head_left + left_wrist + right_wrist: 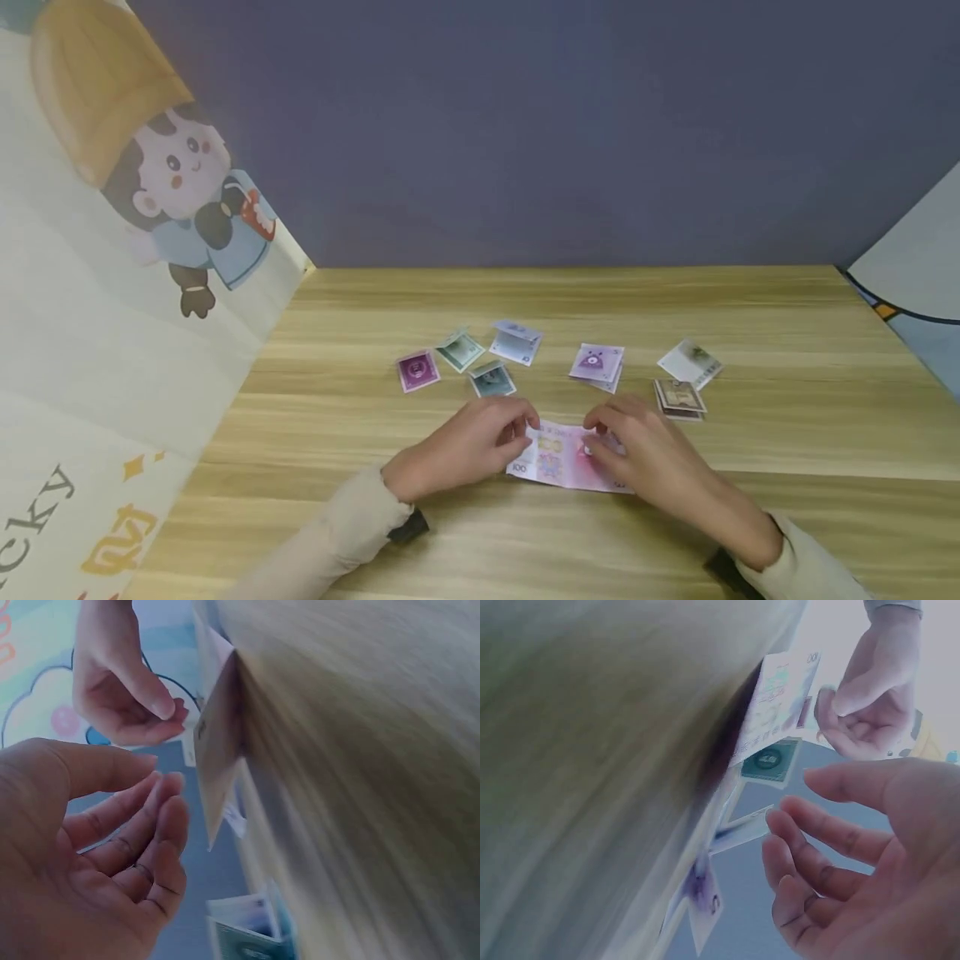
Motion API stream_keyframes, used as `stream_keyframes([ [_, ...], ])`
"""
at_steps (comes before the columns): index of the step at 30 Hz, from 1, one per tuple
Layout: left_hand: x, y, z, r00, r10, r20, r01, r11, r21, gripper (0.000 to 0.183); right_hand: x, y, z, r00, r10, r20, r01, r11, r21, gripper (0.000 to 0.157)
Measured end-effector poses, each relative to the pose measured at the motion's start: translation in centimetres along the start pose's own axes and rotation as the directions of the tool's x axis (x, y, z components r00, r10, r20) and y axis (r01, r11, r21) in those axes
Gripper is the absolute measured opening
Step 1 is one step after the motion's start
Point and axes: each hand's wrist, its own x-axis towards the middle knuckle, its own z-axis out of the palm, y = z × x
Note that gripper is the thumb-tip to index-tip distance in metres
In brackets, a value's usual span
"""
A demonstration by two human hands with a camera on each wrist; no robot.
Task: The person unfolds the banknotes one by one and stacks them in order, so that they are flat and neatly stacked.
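Note:
A pink and white toy banknote (553, 477) printed 100 lies on the table with a crease down its middle and its halves tilted up. My left hand (480, 437) hovers over its left end, fingers loosely curled and thumb near the fingertips. Over the right end hangs my right hand (645, 446), overlapping the note in the head view. The left wrist view has the left hand (97, 855) beside the raised paper (217, 742) with nothing between its fingers. In the right wrist view, the right hand (862, 862) shows a gap between thumb and fingers, apart from the note (776, 701).
Several folded notes stand behind the hands: maroon (417, 372), green (461, 353), blue (516, 345) and teal (492, 382) at left, purple (596, 363) mid-right, grey-white (686, 365) and brown (680, 397) at right. A dark panel (570, 133) borders the wooden table's (300, 467) back edge.

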Motion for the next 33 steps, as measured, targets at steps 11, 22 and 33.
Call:
stream_keyframes([
  [11, -0.2, 0.6, 0.2, 0.991, 0.062, 0.119, -0.058, 0.998, -0.032, 0.02, 0.1, -0.4, -0.4, 0.929, -0.034, 0.369, -0.194, 0.803, 0.564, 0.03],
  [22, -0.5, -1.3, 0.7, 0.98, -0.05, 0.191, 0.093, 0.97, -0.224, 0.02, 0.0, 0.5, -0.8, 0.871, -0.077, 0.486, -0.26, 0.766, 0.588, 0.026],
  [33, -0.2, -1.1, 1.0, 0.985, -0.007, 0.174, 0.039, 0.983, -0.177, 0.018, -0.3, 0.6, -1.2, 0.874, -0.092, 0.477, -0.245, 0.765, 0.596, 0.031],
])
